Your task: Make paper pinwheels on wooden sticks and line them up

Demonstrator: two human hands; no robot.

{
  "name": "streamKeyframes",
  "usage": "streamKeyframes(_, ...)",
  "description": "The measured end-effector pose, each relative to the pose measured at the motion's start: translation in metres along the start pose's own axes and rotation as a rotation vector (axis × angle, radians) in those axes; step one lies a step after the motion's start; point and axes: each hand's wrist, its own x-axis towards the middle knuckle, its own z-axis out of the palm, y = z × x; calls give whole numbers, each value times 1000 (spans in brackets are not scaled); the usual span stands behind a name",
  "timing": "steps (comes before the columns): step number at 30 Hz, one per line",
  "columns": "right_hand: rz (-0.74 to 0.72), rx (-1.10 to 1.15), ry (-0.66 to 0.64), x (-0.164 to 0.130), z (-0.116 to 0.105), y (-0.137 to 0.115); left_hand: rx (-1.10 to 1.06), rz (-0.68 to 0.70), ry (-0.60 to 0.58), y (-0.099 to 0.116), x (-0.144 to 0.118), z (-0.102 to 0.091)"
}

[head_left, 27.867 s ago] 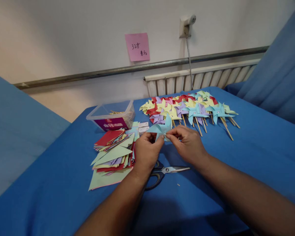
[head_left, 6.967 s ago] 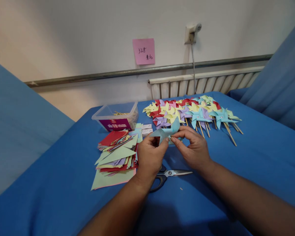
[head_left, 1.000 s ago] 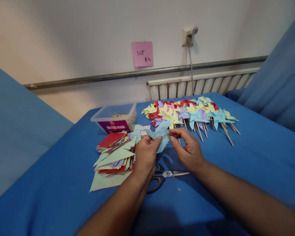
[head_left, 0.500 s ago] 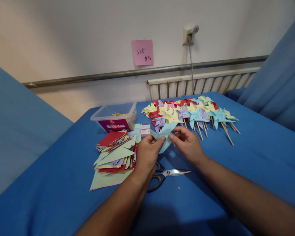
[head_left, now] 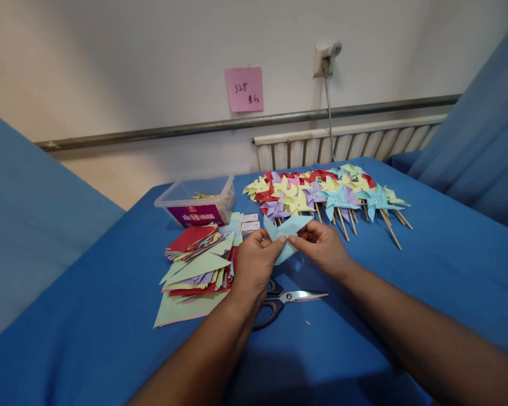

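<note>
Nearby, scissors (head_left: 285, 299) lie below both hands; paper stack (head_left: 195, 262) leftward.

Handwriting beginning "32" is seen on the pink sticky note (head_left: 244, 89); the purple label on the plastic box (head_left: 195, 201) cannot be read.

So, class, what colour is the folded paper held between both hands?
Light blue paper, clearest in the head view.

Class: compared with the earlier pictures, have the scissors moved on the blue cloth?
No. The scissors lie just right of the paper stack, below both hands, as before.
</note>
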Motion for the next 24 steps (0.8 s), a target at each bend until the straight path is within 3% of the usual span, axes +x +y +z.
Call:
streamKeyframes(4, -21, -20, 0, 0, 0, -2, 84, 11, 24, -2, 2, -2)
streamKeyframes(10, -43, -182, -2, 0, -3, -6, 39, 2, 0, 1, 1, 0)
streamKeyframes(18, -382, -395, -28, -2, -8, -19, 119, -8, -49, 9, -1, -1)
streamKeyframes(21, -355, -377, -12, -2, -7, -17, 123, -9, -47, 8, 1, -1)
streamKeyframes(24, -198, -257, 3, 0, -5, -13, 100, 10, -64, 6, 2, -1)
